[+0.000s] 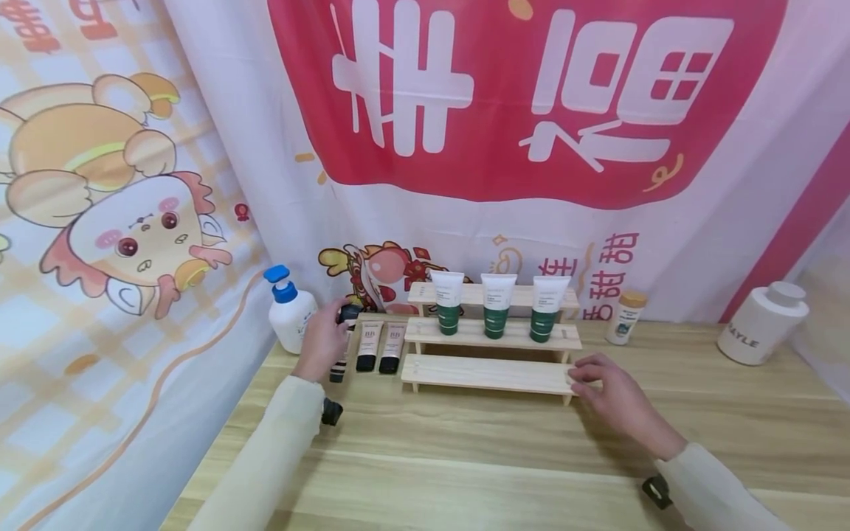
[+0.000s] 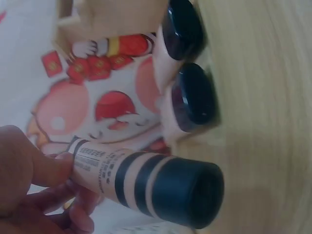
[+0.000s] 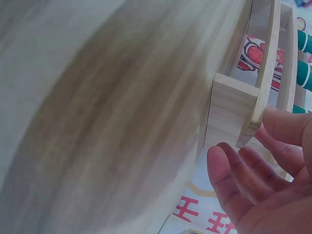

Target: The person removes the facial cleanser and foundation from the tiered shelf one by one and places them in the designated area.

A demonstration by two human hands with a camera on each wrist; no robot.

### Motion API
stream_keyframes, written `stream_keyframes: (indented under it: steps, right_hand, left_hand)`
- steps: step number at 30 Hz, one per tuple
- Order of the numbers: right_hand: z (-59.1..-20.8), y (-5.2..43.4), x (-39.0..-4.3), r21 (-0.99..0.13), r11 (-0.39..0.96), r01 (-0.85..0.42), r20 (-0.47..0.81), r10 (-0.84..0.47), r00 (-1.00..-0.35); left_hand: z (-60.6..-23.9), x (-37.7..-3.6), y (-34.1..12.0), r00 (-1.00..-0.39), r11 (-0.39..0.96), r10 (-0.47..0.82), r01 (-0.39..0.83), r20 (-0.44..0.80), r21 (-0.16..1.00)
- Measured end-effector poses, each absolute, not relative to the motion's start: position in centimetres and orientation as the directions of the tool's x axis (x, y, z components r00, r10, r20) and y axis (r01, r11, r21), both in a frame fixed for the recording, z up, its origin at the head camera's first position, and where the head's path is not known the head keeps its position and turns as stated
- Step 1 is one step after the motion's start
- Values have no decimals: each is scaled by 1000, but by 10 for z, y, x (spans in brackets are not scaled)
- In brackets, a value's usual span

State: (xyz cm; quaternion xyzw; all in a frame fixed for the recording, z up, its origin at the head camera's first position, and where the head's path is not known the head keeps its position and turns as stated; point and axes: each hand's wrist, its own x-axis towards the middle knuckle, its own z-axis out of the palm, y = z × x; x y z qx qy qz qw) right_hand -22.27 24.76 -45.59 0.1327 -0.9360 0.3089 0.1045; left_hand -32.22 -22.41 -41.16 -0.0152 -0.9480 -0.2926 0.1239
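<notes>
In the head view my left hand is at the left of the table. It pinches a pinkish-beige cosmetic tube with black stripes and a black cap, thumb and fingers at the end away from the cap. Close beside it stand two BB cream tubes with black caps down. My right hand is at the right end of a three-step wooden display stand, its thumb and index finger pinching the end of the lowest step. Three white-and-green tubes stand caps down on the middle step.
A white pump bottle with a blue top stands at the back left. Right of the stand are a small bottle with a tan cap and a large white bottle. A printed cloth hangs behind the table.
</notes>
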Motion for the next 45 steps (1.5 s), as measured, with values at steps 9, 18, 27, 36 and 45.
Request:
stream_keyframes:
  steps: [9, 18, 27, 36, 45]
  right_hand:
    - [-456, 247, -222, -545, 771, -328, 295, -190, -936]
    - [-455, 246, -223, -532, 774, -345, 321, -193, -927]
    - [-455, 247, -223, -536, 786, -307, 282, -176, -943]
    - [-455, 246, -223, -541, 784, -304, 274, -178, -945]
    - [-453, 245, -221, -539, 786, -301, 271, -176, -946]
  left_hand:
    - [-430, -359, -237, -996, 842, -86, -60, 24, 536]
    - [-439, -375, -236, -990, 880, -142, -117, 21, 460]
    - [-443, -380, -232, -988, 911, -152, -149, -24, 383]
    - [-448, -380, -228, -997, 965, -76, -70, 14, 251]
    - [-425, -367, -209, -990, 927, -99, -56, 98, 372]
